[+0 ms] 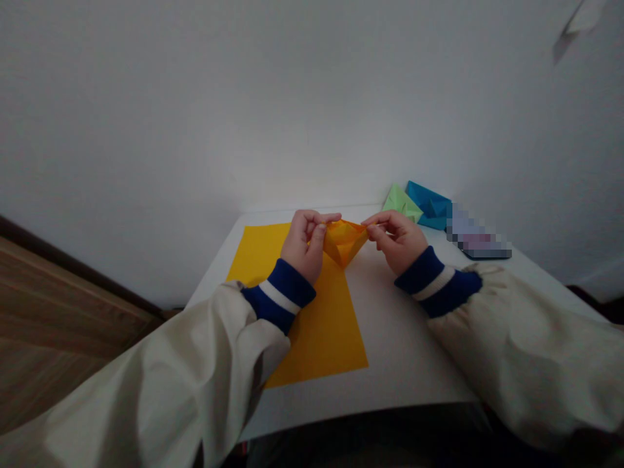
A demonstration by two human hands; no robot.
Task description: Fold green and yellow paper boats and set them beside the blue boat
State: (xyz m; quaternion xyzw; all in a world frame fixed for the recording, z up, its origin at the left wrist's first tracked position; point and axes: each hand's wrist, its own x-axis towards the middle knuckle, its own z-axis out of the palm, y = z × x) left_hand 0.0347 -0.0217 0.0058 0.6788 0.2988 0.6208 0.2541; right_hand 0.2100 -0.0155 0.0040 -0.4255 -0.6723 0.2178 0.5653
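Observation:
Between my two hands is a folded orange paper (345,242), opened into a pocket-like shape with a point at the bottom. My left hand (305,244) pinches its left corner between thumb and fingers, with the index finger stretched along the top edge. The right corner is pinched by the fingertips of my right hand (396,239). Beneath the left hand and forearm lies a flat yellow-orange sheet (331,325) on the white table (400,351); the left sleeve covers part of it.
Behind my right hand, a light green folded paper (400,203) lies beside a blue folded paper (429,203). A phone-like object (478,237), its face blurred out, is at the table's right. A wall rises behind the table. Wooden furniture (58,325) stands at the left.

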